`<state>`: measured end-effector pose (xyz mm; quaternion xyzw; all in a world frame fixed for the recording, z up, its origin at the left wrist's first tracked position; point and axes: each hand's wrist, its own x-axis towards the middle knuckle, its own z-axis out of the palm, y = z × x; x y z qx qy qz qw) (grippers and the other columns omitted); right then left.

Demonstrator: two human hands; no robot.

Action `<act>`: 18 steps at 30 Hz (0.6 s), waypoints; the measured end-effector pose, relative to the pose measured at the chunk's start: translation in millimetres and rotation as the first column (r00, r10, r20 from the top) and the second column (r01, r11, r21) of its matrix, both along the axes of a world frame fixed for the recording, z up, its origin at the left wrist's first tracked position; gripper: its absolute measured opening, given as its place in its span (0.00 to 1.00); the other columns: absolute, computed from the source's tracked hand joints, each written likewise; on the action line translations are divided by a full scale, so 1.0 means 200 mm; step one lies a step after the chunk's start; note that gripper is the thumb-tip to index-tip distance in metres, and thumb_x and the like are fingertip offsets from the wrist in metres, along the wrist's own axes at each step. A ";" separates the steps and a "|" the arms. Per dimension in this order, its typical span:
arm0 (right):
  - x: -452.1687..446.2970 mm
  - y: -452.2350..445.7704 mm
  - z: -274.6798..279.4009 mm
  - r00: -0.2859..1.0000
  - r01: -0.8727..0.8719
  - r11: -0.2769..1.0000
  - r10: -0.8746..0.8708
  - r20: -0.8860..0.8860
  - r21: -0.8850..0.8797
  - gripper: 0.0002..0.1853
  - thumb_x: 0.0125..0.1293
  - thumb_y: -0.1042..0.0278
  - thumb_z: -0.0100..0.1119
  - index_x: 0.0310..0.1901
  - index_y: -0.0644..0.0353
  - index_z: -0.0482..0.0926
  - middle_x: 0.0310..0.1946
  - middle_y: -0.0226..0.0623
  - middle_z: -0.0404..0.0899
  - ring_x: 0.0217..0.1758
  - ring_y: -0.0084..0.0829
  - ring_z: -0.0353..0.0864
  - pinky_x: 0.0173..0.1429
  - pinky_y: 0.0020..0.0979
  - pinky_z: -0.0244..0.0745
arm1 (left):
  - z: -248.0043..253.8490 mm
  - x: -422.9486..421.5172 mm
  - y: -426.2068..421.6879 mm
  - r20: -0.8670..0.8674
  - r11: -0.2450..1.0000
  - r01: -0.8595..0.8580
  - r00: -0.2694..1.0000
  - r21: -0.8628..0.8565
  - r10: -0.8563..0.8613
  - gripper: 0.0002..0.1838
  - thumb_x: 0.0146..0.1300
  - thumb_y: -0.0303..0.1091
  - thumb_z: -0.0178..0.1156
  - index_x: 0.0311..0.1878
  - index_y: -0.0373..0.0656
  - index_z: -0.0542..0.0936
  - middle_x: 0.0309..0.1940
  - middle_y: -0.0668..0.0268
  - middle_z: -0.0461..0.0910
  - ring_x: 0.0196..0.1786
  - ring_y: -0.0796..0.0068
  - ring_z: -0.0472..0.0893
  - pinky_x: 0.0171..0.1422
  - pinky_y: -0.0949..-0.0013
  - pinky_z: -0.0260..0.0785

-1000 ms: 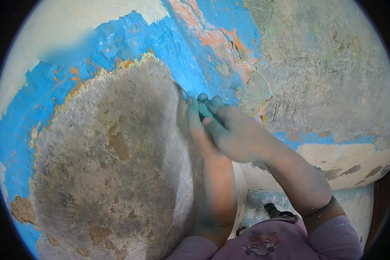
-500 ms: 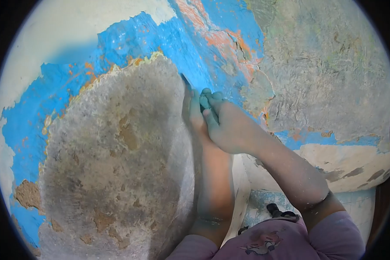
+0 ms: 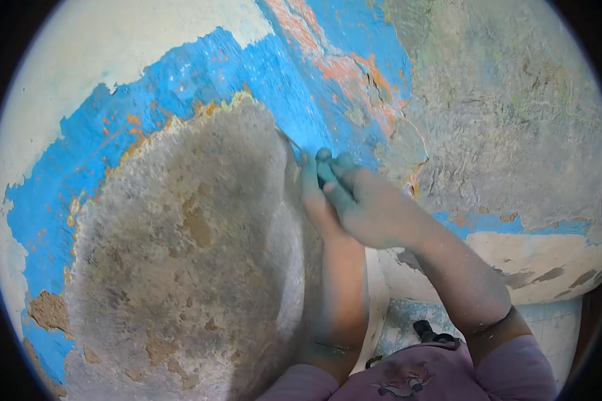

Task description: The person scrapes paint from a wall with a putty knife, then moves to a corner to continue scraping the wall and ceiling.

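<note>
A thin-bladed scraper (image 3: 289,142) lies against the wall at the corner edge, beside blue paint and bare grey plaster. My left hand (image 3: 316,194) is closed around the scraper's handle, close behind the blade. From the right, my right hand (image 3: 371,207) is closed over the same grip, its fingers overlapping the left. Most of the handle is hidden by both hands. Blue paint (image 3: 284,83) continues above the blade, and a large grey plaster patch (image 3: 194,234) spreads to its left.
White paint (image 3: 80,47) borders the blue at upper left. Rough bare plaster (image 3: 502,113) covers the right wall, with a crack (image 3: 374,80) beside it. A pale ledge (image 3: 535,260) stands lower right above the light-blue floor (image 3: 548,321). My shod foot (image 3: 425,329) shows below.
The wall and both hands sit slightly lower in view. The blade has shifted a little left along the wall and looks more slanted. Both hands keep their grip.
</note>
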<state>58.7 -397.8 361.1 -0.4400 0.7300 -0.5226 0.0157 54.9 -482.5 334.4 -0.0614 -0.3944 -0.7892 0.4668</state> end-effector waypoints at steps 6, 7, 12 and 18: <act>0.05 -0.05 -0.04 0.971 0.072 0.997 -0.066 -0.228 0.020 0.16 0.66 0.67 0.42 0.49 0.69 0.69 0.43 0.59 0.71 0.47 0.55 0.73 0.51 0.44 0.68 | 0.03 0.02 -0.04 0.047 0.979 0.198 0.979 0.045 -0.200 0.17 0.67 0.51 0.47 0.39 0.46 0.69 0.21 0.71 0.65 0.27 0.75 0.67 0.35 0.71 0.62; 0.04 -0.04 0.00 0.995 0.043 0.997 -0.037 -0.096 0.062 0.15 0.66 0.67 0.42 0.49 0.69 0.69 0.42 0.60 0.71 0.46 0.56 0.73 0.51 0.44 0.68 | 0.02 0.05 -0.06 0.056 0.971 0.229 0.971 0.067 -0.233 0.17 0.67 0.51 0.47 0.39 0.46 0.69 0.21 0.71 0.65 0.27 0.75 0.67 0.35 0.71 0.62; 0.07 -0.05 0.00 0.949 0.079 0.986 -0.121 -0.291 -0.150 0.15 0.66 0.67 0.41 0.48 0.69 0.68 0.40 0.61 0.73 0.44 0.59 0.74 0.49 0.45 0.69 | -0.01 0.12 -0.11 -0.200 0.821 0.548 0.796 -0.162 -0.571 0.16 0.67 0.50 0.48 0.38 0.46 0.70 0.26 0.70 0.69 0.29 0.73 0.69 0.37 0.70 0.64; -0.03 -0.10 -0.06 0.991 0.094 0.991 -0.103 -0.091 -0.094 0.16 0.60 0.68 0.44 0.46 0.72 0.70 0.32 0.60 0.77 0.41 0.58 0.78 0.48 0.47 0.73 | -0.03 0.11 -0.09 -0.169 0.857 0.511 0.841 -0.066 -0.514 0.15 0.67 0.47 0.48 0.39 0.43 0.69 0.25 0.70 0.67 0.27 0.75 0.68 0.36 0.69 0.64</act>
